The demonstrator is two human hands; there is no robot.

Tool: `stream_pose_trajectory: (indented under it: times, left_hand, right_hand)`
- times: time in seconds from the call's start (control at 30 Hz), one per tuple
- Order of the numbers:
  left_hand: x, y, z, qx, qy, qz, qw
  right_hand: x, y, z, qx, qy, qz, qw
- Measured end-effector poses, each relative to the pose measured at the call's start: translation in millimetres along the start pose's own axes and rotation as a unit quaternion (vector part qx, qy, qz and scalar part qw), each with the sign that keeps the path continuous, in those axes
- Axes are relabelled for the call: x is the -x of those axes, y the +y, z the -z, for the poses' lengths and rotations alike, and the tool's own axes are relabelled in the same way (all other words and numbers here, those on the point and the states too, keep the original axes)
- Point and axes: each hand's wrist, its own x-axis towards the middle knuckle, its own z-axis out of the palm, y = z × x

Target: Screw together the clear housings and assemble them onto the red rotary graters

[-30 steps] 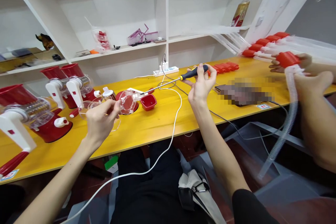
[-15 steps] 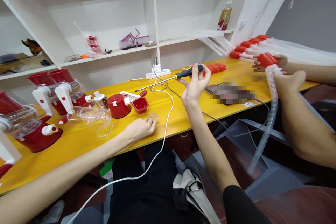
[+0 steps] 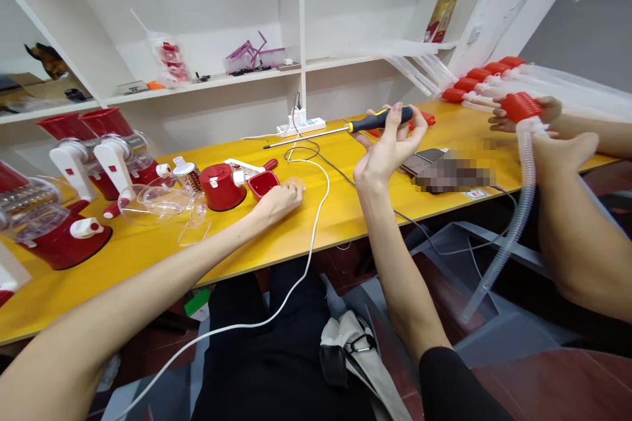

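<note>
My right hand [image 3: 392, 145] is closed around the dark blue and yellow handle of a long screwdriver [image 3: 370, 122], raised above the table. The thin shaft points left, its dark tip in the air over the table. My left hand [image 3: 280, 202] is curled low over the table, its fingers closed on a small clear plastic piece [image 3: 296, 182] that shows only in part. Just behind that hand sits a small red square cup [image 3: 263, 183]. To its left stand a red round base [image 3: 223, 187] with a white crank handle [image 3: 247, 167] and clear plastic parts [image 3: 162, 202].
Assembled red rotary graters [image 3: 74, 223] stand on the left of the yellow table [image 3: 257, 255]. A white cable [image 3: 318, 227] crosses the table edge. On the right, a co-worker's hands [image 3: 563, 145] hold a red hand pump [image 3: 521, 106] with a corrugated hose. Behind lies a power strip [image 3: 306, 126].
My left hand has moved forward and slightly right, closer to the red cup. The right hand, with the screwdriver, is a little higher and further right; the whole view has shifted somewhat.
</note>
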Motion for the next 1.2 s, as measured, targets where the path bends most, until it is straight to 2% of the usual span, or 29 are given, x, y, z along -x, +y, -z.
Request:
stream_pose_trajectory:
  times: [0.1,0.17,0.23,0.3,0.33,0.4,0.47,0.53,0.57,0.63,0.7,0.8,0.87,1.03,1.1,1.2]
  left_hand:
    - [-4.9,1.6,-0.2,0.032,0.018,0.028,0.999]
    - [4.7,6.3,4.2,0.053,0.030,0.039,0.997]
    - [31.8,12.7,10.0,0.075,0.044,0.052,0.995]
    - [78.7,16.6,13.1,0.102,0.065,0.090,0.989]
    - [108.2,16.0,12.7,0.173,0.102,0.144,0.969]
    - [171.4,6.8,7.6,0.283,0.140,0.298,0.901]
    - [226.8,-12.5,-2.2,0.307,0.148,0.460,0.820]
    - [260.4,-35.9,-13.9,0.288,0.153,0.548,0.770]
    - [267.1,-46.6,-19.6,0.278,0.152,0.565,0.762]
    - [262.1,-62.8,-28.7,0.269,0.127,0.566,0.769]
    - [241.6,-70.9,-33.4,0.289,0.106,0.559,0.770]
    - [209.6,-73.4,-31.6,0.308,0.095,0.562,0.762]
    - [200.2,-73.7,-26.8,0.313,0.097,0.565,0.757]
    - [219.0,-79.0,-12.3,0.333,0.080,0.535,0.772]
    - [229.0,-78.6,-9.1,0.400,0.086,0.478,0.777]
    - [226.2,-68.3,-8.7,0.520,0.080,0.375,0.763]
  right_hand:
    - [2.7,2.1,0.2,0.008,-0.007,0.000,1.000]
    - [4.8,3.4,0.0,0.013,-0.012,-0.002,1.000]
    - [6.7,4.2,-0.2,0.015,-0.016,-0.004,1.000]
    - [8.0,4.5,-0.1,0.021,-0.015,-0.003,1.000]
    - [8.4,4.6,0.0,0.027,-0.015,-0.002,1.000]
    - [9.1,5.1,0.3,0.042,-0.016,-0.002,0.999]
    - [10.4,6.7,0.1,0.057,-0.022,-0.003,0.998]
    - [13.4,9.0,-0.9,0.070,-0.026,-0.007,0.997]
    - [15.8,10.0,-1.8,0.075,-0.028,-0.010,0.997]
    - [22.0,11.0,-3.8,0.078,-0.032,-0.017,0.996]
    - [28.6,10.5,-5.6,0.069,-0.040,-0.022,0.997]
    - [35.1,8.7,-6.6,0.053,-0.051,-0.023,0.997]
    - [35.9,8.5,-6.4,0.048,-0.054,-0.022,0.997]
    - [31.4,11.3,-5.7,0.040,-0.045,-0.022,0.998]
    - [29.6,12.7,-5.6,0.035,-0.043,-0.023,0.998]
    - [28.4,14.5,-5.8,0.033,-0.040,-0.020,0.998]
